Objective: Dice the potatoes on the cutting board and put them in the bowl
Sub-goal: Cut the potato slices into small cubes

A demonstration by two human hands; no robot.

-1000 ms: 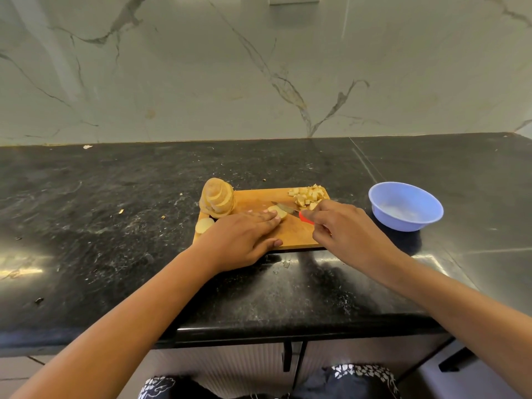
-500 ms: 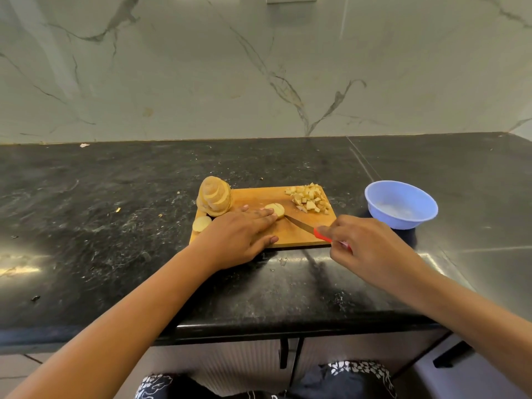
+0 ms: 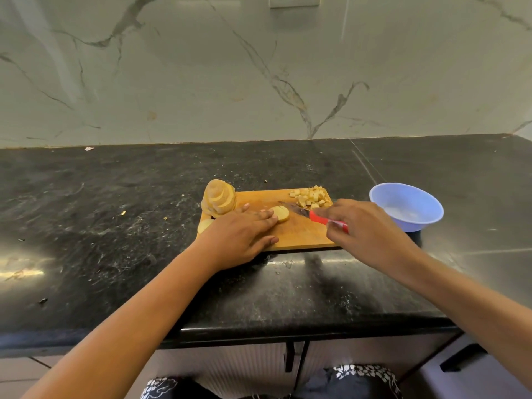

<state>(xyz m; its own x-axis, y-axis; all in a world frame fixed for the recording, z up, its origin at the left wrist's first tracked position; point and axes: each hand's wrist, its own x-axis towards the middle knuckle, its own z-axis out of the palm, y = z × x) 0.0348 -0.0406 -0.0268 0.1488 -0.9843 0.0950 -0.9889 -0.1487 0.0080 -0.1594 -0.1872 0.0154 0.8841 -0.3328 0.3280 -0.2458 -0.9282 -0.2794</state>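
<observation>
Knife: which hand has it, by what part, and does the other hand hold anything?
The right hand grips the knife by its red handle. The left hand holds nothing; its straight fingers press a potato slice on the cutting board.

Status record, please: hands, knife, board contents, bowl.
left hand: flat on the wooden cutting board, fingertips on a round potato slice
right hand: grips the red-handled knife, blade near that slice
sliced: stack of potato slices, board's far-left corner
diced: pile of potato cubes, far-right corner
bowl: light blue plastic bowl right of board, no cubes visible inside
</observation>
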